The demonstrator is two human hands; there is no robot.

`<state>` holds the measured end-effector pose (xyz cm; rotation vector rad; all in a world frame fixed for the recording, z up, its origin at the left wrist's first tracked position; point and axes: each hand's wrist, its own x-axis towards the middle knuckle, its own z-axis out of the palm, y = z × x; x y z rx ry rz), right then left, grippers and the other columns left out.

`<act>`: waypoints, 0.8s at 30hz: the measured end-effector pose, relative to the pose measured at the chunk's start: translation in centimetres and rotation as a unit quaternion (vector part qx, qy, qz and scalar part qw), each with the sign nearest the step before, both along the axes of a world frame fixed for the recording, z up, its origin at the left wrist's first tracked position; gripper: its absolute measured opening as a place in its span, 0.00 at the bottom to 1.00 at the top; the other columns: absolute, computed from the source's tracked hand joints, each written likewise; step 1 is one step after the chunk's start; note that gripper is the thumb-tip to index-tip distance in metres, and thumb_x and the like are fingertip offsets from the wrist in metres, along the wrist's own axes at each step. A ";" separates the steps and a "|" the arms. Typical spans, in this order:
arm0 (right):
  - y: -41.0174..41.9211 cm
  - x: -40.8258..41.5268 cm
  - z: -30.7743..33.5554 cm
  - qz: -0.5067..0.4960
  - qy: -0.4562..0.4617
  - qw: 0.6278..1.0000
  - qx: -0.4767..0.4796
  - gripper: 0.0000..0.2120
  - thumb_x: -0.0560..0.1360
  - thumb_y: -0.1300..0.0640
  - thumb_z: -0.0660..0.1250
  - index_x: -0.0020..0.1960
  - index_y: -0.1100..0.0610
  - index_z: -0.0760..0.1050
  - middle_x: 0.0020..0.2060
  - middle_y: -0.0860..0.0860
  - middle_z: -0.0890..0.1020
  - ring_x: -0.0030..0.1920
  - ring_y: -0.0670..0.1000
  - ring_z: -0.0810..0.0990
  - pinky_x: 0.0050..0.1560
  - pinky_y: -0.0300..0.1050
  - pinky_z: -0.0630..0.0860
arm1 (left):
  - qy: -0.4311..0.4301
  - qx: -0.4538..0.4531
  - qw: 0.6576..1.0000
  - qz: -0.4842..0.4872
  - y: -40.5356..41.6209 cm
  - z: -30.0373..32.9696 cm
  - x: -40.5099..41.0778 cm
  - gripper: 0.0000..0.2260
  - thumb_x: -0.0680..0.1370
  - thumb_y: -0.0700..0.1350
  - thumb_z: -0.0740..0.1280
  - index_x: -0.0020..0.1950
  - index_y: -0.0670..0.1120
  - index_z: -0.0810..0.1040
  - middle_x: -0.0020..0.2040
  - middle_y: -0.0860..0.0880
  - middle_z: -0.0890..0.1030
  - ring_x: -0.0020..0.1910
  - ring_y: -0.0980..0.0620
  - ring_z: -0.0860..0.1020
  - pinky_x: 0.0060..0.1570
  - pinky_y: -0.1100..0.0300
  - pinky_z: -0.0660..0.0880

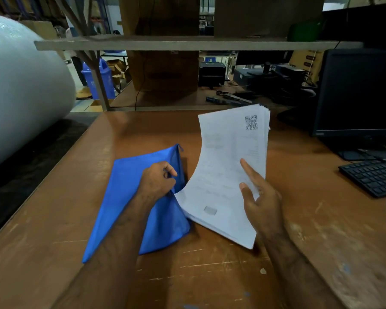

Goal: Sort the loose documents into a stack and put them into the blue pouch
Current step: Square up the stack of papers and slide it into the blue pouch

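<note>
Head view looks down on a worn brown table [210,275] where the loose sheets are already gathered into one stack of documents [227,166], held up off the surface and bowing under its own weight. The right hand [262,202] grips the stack near its lower right edge, thumb on the printed face and index finger lying straight along it; the other fingers are hidden behind the paper, so the hold reads as a pinch with support from the back. The blue pouch [125,197] lies just left of the stack on the table, and the left hand [157,179] has its fingers curled on the pouch's open edge, lifting the upper layer so the mouth gapes toward the paper. The stack's lower left corner sits right at that opening — whether it is already inside I cannot tell.

My judgement: the paper is light but floppy and slick sheet to sheet, so it will fan out or buckle if pushed from one corner. A hold spanning the trailing edge, with the leading edge kept square, should feed it in best. The pouch looks like soft fabric that collapses unless the mouth is kept pulled wide.

A keyboard [372,175] and a dark monitor [357,92] stand to the right, well apart from the work
</note>
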<state>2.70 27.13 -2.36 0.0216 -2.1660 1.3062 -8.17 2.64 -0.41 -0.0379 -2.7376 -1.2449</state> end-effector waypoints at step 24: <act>0.5 -0.4 -1.8 0.054 -0.222 0.969 -0.093 0.23 0.82 0.52 0.67 0.75 0.42 0.69 0.68 0.34 0.71 0.55 0.36 0.75 0.49 0.35 0.79 | 0.006 -0.210 0.975 -0.067 5.7 0.0 -1.1 0.12 0.74 0.39 0.70 0.57 0.48 0.82 0.56 0.49 0.83 0.56 0.46 0.80 0.56 0.55 0.75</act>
